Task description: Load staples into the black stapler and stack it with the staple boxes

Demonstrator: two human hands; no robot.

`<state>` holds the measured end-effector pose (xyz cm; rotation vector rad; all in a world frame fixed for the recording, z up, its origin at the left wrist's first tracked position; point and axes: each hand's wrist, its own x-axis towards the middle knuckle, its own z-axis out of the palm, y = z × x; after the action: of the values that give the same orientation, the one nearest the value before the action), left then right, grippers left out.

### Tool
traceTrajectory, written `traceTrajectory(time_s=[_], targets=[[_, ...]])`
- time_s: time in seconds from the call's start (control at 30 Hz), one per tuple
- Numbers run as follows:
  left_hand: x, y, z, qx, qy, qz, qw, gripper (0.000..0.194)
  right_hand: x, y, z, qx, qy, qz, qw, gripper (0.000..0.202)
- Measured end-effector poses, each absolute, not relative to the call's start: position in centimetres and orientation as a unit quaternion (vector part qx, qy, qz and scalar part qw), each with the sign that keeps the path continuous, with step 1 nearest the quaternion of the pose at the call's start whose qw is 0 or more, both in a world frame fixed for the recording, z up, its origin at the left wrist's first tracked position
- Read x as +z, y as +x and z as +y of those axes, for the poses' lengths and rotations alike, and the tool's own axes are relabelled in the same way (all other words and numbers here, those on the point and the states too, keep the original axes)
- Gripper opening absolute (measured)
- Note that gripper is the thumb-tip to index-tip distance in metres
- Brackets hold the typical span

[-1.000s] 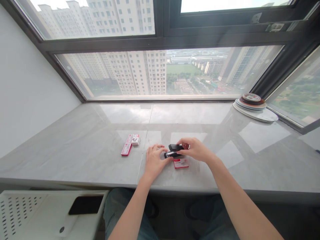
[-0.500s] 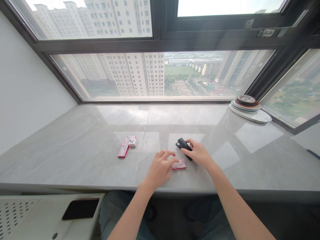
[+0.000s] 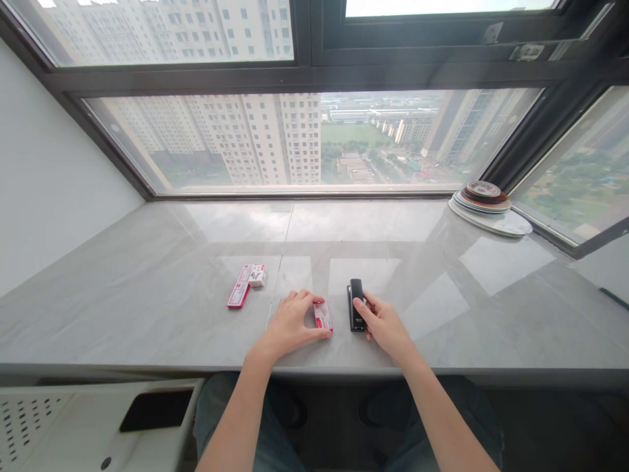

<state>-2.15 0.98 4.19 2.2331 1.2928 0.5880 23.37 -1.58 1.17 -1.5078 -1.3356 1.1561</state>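
Note:
A small pink-and-white box [image 3: 323, 316] lies on the counter at the middle front. My left hand [image 3: 293, 322] grips it end to end, the thumb at its near end and the fingers at its far end. Just to the right is a black stapler [image 3: 356, 306], lying lengthwise away from me. My right hand [image 3: 386, 325] holds it from the right side, thumb on top and fingers against its side. Farther left lie two flat pink-and-white boxes [image 3: 238, 295] end to end, with a small white box [image 3: 257, 275] against the far one.
A stack of plates [image 3: 491, 223] stands at the back right corner by the window. The grey marble counter [image 3: 147, 282] ends at a front edge above my legs. At lower left is a white perforated surface [image 3: 73, 419] with a dark rectangular cutout.
My left hand has taken hold of the pink-and-white box, shifting it left and turning it lengthwise. My right hand has straightened the stapler from slanted to pointing away from me.

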Motion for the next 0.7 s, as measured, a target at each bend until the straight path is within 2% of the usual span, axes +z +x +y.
traceTrajectory(time_s=[0.23, 0.33, 0.4, 0.5, 0.6, 0.7], targets=[[4.0, 0.7, 1.1, 0.225, 0.838, 0.438, 0.237, 0.049, 1.6, 21.5, -1.3, 0.474, -0.574, -0.540, 0.392, 0.064], [3.7, 0.6, 0.6, 0.244, 0.832, 0.440, 0.232, 0.062, 1.7, 21.4, -1.3, 0.466, -0.583, -0.534, 0.397, 0.064], [3.6, -0.4, 0.4, 0.271, 0.802, 0.494, 0.201, 0.057, 1.6, 21.4, -1.4, 0.462, -0.593, -0.525, 0.399, 0.065], [3.2, -3.9, 0.5, 0.325, 0.677, 0.653, 0.098, 0.033, 1.4, 21.3, -1.5, 0.459, -0.599, -0.515, 0.406, 0.067], [2.4, -8.9, 0.9, 0.326, 0.520, 0.790, -0.003, 0.044, 1.3, 21.3, -1.5, 0.459, -0.598, -0.513, 0.411, 0.068], [1.7, -12.6, 1.1, 0.242, 0.513, 0.824, -0.012, 0.050, 1.2, 21.3, -1.5, 0.464, -0.598, -0.507, 0.411, 0.068]])
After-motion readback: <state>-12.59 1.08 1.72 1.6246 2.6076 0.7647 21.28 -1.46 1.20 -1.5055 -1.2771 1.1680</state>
